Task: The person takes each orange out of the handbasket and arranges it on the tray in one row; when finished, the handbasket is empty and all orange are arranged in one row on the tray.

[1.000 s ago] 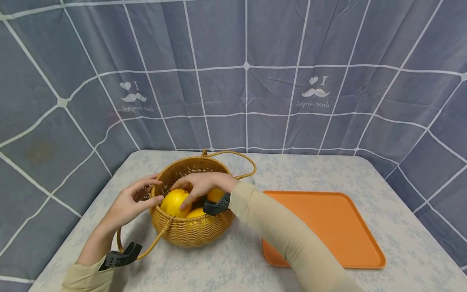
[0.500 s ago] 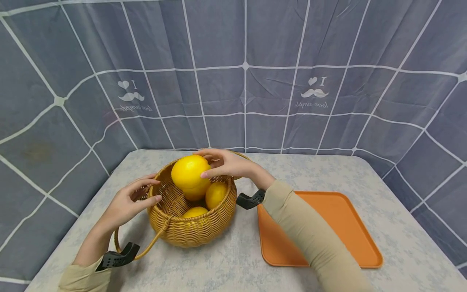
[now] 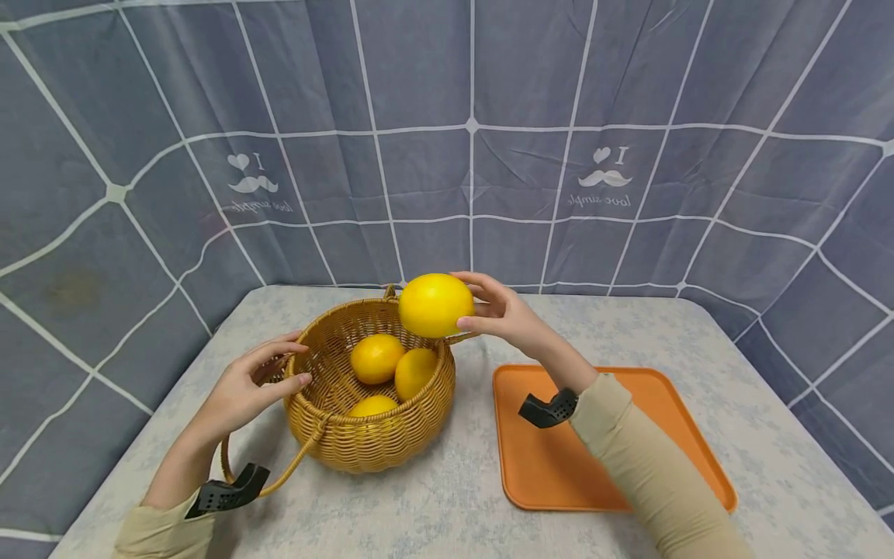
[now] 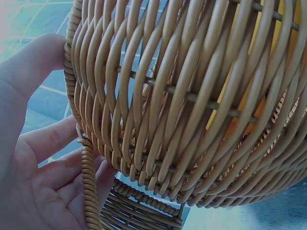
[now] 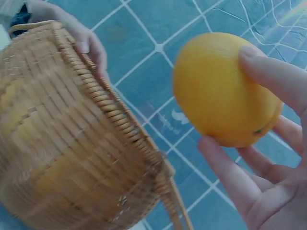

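Note:
My right hand [image 3: 508, 317] grips a smooth yellow orange [image 3: 433, 305] between thumb and fingers, above the right back rim of a round wicker basket [image 3: 366, 444]. In the right wrist view a small dark stem scar shows low on this orange [image 5: 216, 88]. At the basket's left rim, my left hand [image 3: 247, 382] holds on with thumb and fingertips. The left wrist view shows that hand [image 4: 45, 163] close behind the woven wall [image 4: 158, 96], beside a handle [image 4: 88, 182]. Inside lie an orange [image 3: 377, 358], another orange [image 3: 415, 373] and a third orange [image 3: 373, 404], partly hidden by the front rim.
A flat orange tray [image 3: 559, 473] lies to the right of the basket, partly under my right forearm. One basket handle [image 3: 286, 475] hangs out to the left near my wrist. A grey checked curtain [image 3: 524, 186] stands behind the pale table [image 3: 447, 497].
My right hand has lifted the orange out of the basket and moved it up and right, uncovering the fruit below. The left hand stays at the rim.

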### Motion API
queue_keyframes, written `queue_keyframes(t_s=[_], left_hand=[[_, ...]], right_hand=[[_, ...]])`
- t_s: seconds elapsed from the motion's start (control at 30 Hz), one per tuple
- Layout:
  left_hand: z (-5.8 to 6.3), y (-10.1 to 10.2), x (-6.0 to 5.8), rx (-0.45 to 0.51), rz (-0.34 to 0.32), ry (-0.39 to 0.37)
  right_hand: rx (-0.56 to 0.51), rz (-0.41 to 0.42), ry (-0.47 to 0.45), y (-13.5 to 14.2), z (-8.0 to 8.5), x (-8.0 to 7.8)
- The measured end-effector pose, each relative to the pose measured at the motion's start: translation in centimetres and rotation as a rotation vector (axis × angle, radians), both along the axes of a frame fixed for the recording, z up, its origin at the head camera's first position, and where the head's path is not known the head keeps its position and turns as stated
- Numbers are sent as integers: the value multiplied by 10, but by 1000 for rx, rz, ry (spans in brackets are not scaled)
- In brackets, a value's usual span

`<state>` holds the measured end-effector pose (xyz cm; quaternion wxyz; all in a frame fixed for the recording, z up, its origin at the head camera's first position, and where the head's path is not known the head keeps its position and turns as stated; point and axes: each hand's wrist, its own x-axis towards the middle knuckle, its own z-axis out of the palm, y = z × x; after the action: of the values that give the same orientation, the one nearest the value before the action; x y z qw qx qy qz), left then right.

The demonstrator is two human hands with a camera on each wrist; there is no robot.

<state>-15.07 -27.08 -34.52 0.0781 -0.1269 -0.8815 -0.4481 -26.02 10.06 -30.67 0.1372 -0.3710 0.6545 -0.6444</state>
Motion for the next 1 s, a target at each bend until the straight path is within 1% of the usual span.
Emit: queue_keyframes(t_s=[0.1,0.23,0.37,0.53,0.67,0.9,1.0], left_hand=[[0,0,0,0,-1,-6],[0,0,0,-1,-2,-12],[0,0,1,-1,-3,-9],[1,0,1,-3,-1,-6],[1,0,1,-3,1,-9],[1,-1,1,0,-3,-9],[1,-1,1,0,-3,-5]], right_hand=[[-62,-35,16,11,-10,9],[-96,-131,34,28,-24,21],[-97,-212,12,41,-36,32],[-123,-264,-30,55,-52,44],[-101,-325,-37,63,-65,55],[-38,-487,-79,72,-87,67],[-20,-521,-102,73,-95,72]])
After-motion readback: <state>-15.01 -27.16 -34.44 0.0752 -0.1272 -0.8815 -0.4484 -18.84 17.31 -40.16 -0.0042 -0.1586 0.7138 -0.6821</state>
